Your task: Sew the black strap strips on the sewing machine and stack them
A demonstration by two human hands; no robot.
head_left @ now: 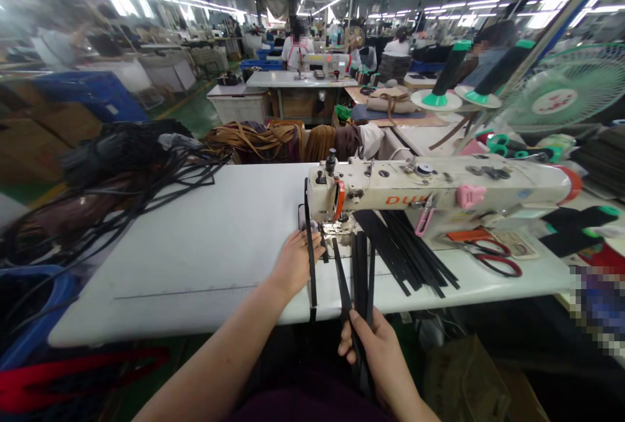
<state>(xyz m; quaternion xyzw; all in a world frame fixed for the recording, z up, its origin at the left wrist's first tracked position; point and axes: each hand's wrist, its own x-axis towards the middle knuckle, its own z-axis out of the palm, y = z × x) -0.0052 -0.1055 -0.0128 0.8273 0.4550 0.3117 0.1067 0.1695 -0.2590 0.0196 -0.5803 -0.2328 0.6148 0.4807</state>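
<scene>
My left hand [296, 264] is beside the needle area of the sewing machine [434, 184], its fingers closed at the end of a short black strip [325, 254]. A long thin black strap [311, 259] runs across that hand and hangs over the table's front edge. At the front edge, my right hand [378, 344] grips several flat black strips [360, 272] between thumb and fingers. Their far ends lie near the needle plate [342, 230]. More loose black strips [410, 256] are fanned out under the machine arm. My left fingertips are partly hidden.
Red-handled scissors [495, 259] lie right on the white table [195, 233]. Pink thread snips [424, 219] rest against the machine. Black cords [161, 194] spill over the left edge near a blue bin [43, 292]. Thread cones [449, 77] and a fan [561, 93] stand at the right.
</scene>
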